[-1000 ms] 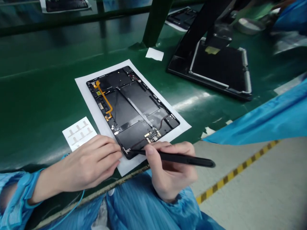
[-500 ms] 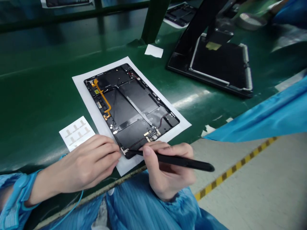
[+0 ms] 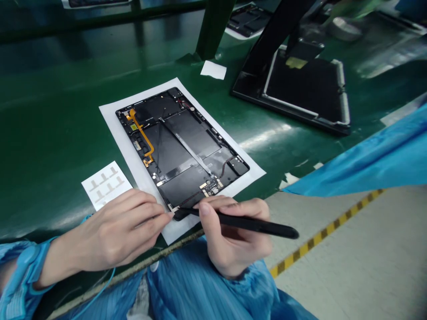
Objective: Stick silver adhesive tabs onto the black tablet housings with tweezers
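An opened tablet [image 3: 187,146] lies on a white sheet, its insides facing up, with an orange flex cable along the left side and a small circuit board near the close edge. My right hand [image 3: 238,235] grips black tweezers [image 3: 256,225], whose tips point at a small pale tab [image 3: 175,209] in the tablet's near left corner. Against that same corner, my left hand [image 3: 123,226] has its fingers bunched together, the index fingertip touching the edge by the tab. Whatever lies between those fingers is hidden.
Left of the tablet is a white card [image 3: 106,184] bearing several T-shaped grey stickers, partly under my left hand. A black stand with a framed plate [image 3: 303,93] stands back right. Behind are a green post [image 3: 213,31], a paper scrap [image 3: 213,70] and another opened tablet [image 3: 248,20].
My left fingertips have slid slightly right, onto the tablet's corner by the tab. The tweezers and my right hand stay in nearly the same place. At the upper right, a blue sleeve has drawn back.
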A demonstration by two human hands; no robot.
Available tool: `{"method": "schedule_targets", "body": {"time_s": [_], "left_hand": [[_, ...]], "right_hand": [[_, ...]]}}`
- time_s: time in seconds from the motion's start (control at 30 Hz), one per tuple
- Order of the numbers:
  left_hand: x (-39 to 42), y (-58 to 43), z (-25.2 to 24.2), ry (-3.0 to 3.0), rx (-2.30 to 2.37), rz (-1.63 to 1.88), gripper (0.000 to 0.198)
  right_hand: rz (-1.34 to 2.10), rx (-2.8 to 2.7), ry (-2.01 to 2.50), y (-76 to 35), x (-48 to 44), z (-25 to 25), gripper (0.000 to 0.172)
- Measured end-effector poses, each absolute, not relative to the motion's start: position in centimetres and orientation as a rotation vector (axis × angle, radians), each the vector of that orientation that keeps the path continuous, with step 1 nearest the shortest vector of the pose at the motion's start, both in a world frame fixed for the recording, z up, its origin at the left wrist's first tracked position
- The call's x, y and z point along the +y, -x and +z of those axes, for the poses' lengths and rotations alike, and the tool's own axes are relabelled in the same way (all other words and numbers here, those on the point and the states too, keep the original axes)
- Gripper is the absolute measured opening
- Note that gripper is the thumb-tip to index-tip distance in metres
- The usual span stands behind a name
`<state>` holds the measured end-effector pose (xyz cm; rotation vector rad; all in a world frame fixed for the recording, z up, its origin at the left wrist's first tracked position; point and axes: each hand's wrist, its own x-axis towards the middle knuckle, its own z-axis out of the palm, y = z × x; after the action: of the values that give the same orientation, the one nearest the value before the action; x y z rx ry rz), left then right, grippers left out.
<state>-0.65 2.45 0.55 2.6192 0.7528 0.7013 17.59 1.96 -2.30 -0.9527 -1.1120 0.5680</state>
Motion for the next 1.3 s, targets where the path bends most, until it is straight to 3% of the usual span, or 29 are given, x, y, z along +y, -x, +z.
{"method": "schedule_targets", "body": {"time_s": [0.4, 0.63, 0.87, 1.3], "left_hand": [[2.3, 0.2, 0.4, -2.602, 0.827, 0.62, 0.025], [2.0, 0.2, 0.7, -2.59, 0.863, 0.611, 0.027], [2.2, 0.0, 0.8, -2.61, 0.846, 0.625, 0.025], [2.3, 0.0, 0.8, -2.604, 0.848, 0.61, 0.024]], "right_hand": [[0.596, -1.105, 0.937, -17.7, 1.9, -2.3, 0.031], [0.586, -1.329, 1.12, -19.7, 2.1, -1.3, 0.023], [0.801, -1.395, 1.064, -19.7, 2.3, -1.0, 0.022], [0.83, -1.467, 1.06, -19.5, 2.7, -0.7, 0.021]]}}
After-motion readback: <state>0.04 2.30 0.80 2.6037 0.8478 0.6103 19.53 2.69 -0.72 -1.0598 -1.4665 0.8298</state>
